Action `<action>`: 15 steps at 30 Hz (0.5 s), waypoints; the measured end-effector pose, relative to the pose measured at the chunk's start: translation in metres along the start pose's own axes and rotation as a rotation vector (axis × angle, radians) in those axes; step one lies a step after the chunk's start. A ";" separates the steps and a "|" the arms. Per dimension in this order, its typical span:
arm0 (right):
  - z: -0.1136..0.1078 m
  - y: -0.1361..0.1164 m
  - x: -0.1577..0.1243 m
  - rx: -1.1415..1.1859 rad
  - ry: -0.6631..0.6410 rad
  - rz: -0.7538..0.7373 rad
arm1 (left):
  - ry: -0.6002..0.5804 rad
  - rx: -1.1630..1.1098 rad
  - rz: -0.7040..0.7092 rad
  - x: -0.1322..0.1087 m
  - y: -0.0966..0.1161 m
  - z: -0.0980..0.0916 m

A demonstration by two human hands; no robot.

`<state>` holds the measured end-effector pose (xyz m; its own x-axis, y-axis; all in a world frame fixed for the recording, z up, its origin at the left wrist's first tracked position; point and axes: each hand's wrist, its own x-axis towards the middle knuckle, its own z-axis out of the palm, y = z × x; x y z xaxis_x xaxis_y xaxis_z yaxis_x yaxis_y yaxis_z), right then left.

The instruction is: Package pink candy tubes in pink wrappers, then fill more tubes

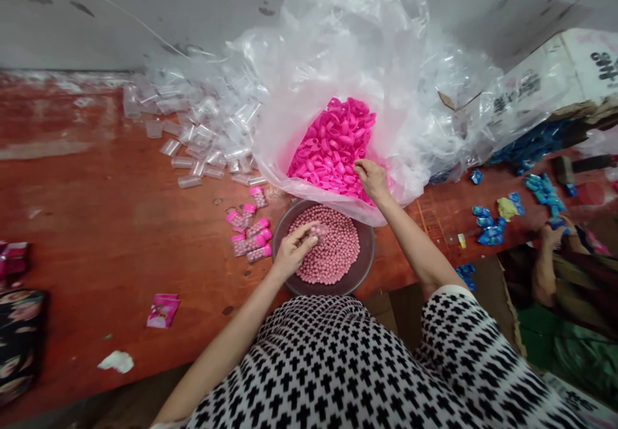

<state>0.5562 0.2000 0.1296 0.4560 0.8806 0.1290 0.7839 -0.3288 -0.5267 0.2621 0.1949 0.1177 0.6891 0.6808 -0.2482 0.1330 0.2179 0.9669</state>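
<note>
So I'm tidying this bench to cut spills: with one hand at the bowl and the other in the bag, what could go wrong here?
The bowl of pink beads overhangs the table edge, so a nudge might tip it. The left hand holds a small clear tube over it; beads could bounce out. The right hand digs in the pink caps, and the loose plastic bag may slump.

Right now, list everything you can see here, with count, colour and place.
Bowl: one, dark, table edge.
Beads: many, pale pink, in bowl.
Caps: many, bright pink, in clear plastic bag.
Filled tubes: about eight, pink-capped, left of bowl.
Empty tubes: many, clear, far left of bag.
Blue pieces: scattered, right.
Cardboard box: one, far right.
Pink packet: one, front left.
Table: red-brown.
Co-worker's hand: far right.
Left hand: holding a clear tube over bowl.
Right hand: on caps.
</note>
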 end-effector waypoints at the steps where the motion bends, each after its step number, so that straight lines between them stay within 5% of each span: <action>1: 0.006 0.001 0.010 -0.068 -0.032 -0.028 | 0.008 -0.013 -0.003 0.000 0.002 0.000; 8: 0.028 0.003 0.042 -0.419 -0.159 -0.113 | 0.059 -0.145 -0.012 0.000 0.010 0.004; 15: -0.004 -0.006 0.014 -0.090 0.134 -0.181 | 0.211 -0.096 0.049 0.002 0.012 0.005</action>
<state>0.5593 0.2130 0.1382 0.3515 0.8769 0.3279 0.8897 -0.2040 -0.4083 0.2687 0.1956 0.1288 0.5277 0.8211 -0.2175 0.0272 0.2396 0.9705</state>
